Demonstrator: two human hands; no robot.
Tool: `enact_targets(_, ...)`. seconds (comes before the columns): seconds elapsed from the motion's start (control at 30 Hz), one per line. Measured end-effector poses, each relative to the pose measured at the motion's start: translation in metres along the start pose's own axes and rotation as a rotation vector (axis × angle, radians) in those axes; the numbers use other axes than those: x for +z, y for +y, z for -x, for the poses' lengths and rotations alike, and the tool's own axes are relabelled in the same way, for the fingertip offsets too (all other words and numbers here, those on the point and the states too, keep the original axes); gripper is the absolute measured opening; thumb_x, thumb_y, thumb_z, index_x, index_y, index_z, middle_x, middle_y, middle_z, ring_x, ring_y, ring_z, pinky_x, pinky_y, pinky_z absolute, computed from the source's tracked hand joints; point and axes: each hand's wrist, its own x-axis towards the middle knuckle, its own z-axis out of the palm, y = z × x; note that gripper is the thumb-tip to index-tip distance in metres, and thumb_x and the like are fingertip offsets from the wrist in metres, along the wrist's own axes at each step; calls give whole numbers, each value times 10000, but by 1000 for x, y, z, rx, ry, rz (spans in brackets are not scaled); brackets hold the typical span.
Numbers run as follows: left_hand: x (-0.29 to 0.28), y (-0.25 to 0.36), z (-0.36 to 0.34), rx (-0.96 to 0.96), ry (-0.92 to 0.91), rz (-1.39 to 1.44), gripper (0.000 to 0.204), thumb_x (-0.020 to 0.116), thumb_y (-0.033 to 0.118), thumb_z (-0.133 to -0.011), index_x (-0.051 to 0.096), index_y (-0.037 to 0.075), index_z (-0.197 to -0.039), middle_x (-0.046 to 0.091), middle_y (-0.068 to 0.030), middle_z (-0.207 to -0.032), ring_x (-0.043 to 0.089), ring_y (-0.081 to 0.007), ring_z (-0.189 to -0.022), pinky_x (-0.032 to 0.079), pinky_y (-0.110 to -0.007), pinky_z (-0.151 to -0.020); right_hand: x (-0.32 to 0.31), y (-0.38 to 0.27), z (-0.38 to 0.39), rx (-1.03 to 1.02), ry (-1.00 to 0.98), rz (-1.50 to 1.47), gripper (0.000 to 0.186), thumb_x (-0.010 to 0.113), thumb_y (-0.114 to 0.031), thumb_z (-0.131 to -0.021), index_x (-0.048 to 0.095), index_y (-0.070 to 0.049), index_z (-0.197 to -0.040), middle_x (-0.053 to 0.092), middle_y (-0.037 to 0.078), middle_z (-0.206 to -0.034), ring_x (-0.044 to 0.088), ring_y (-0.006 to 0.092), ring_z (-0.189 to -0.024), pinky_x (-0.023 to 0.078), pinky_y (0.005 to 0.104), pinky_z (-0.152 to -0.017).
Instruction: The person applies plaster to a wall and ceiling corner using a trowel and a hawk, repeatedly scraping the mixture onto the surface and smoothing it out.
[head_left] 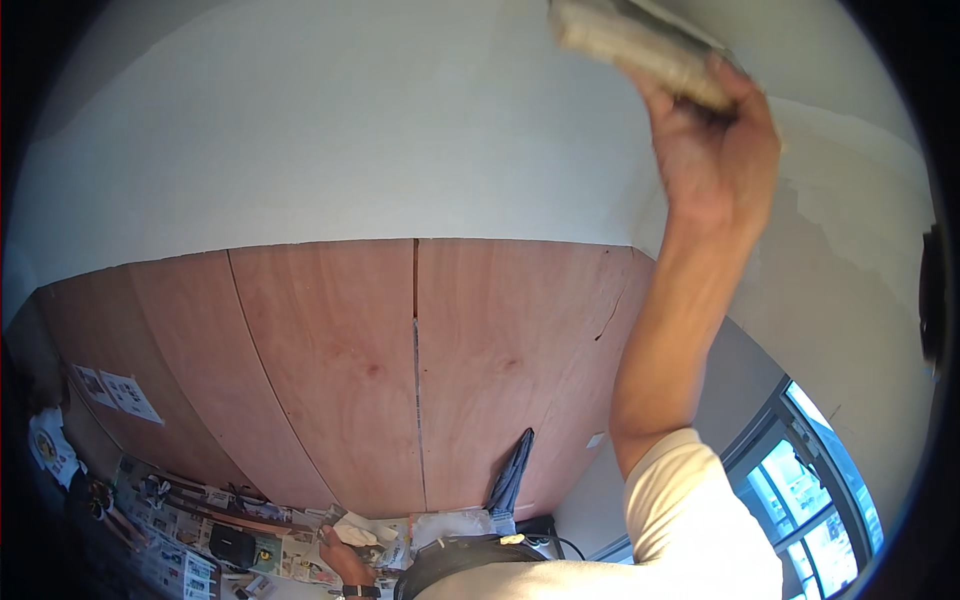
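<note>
My right hand is raised high at the upper right, fingers wrapped round a pale, blurred rectangular block-like tool with a darker top, held against or close to the white plastered surface; contact is unclear. My left hand is low near the bottom edge, fingers curled by a pale object; what it grips is too small to make out.
Pink-brown wood panels bear taped papers. Along the bottom lie newspapers, a black case and scattered tools. A folded blue item leans on the panels. A window is at lower right.
</note>
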Motion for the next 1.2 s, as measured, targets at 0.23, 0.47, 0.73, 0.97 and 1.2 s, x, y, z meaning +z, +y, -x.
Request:
enact_targets(0.23, -22, 4, -18, -100, -274, 211, 449, 480, 351, -1063, 548, -22, -1305, 643, -133, -1246, 632, -283, -1099, 503, -427, -959, -124, 37, 92, 303, 379, 352, 297, 579, 60, -912, 516, 21, -1199, 615, 131, -1138, 656, 259, -1040, 586, 429, -881)
enact_targets(0.47, 73, 109, 59, -243, -567, 502, 468, 471, 380, -1061, 563, 4, -1323, 644, -120, -1315, 628, -299, -1175, 490, -433, -1037, -182, 65, 223, 762, -68, 755, 363, 651, 19, -932, 552, 20, -1282, 658, 117, -1241, 681, 225, -1072, 567, 369, -925)
enact_targets(0.73, 132, 162, 100, -266, -827, 419, 438, 395, 350, -1090, 605, 13, -1275, 674, -124, -1264, 654, -246, -1137, 513, -393, -1007, -144, 78, 287, 515, -1023, 832, 724, 690, -92, -870, 426, -164, -1541, 338, 137, -1618, 318, 347, -1496, 295, 513, -1196)
enact_targets(0.97, 142, 175, 97, -355, -774, 452, 379, 431, 300, -1082, 573, 23, -1300, 656, -117, -1280, 642, -273, -1161, 509, -437, -1030, -233, 83, 266, 266, -1222, 1506, 640, 624, -96, -856, 518, -213, -1475, 514, 119, -1488, 520, 353, -1319, 404, 493, -1068)
enact_targets(1.2, 164, 219, 85, -318, -855, 219, 356, 474, 307, -1069, 602, 2, -1199, 703, -135, -1147, 706, -262, -1019, 576, -410, -926, -184, 44, 224, 233, -1015, 1338, 449, 771, -142, -768, 726, -166, -1213, 652, 61, -1357, 539, 298, -1344, 286, 559, -1166)
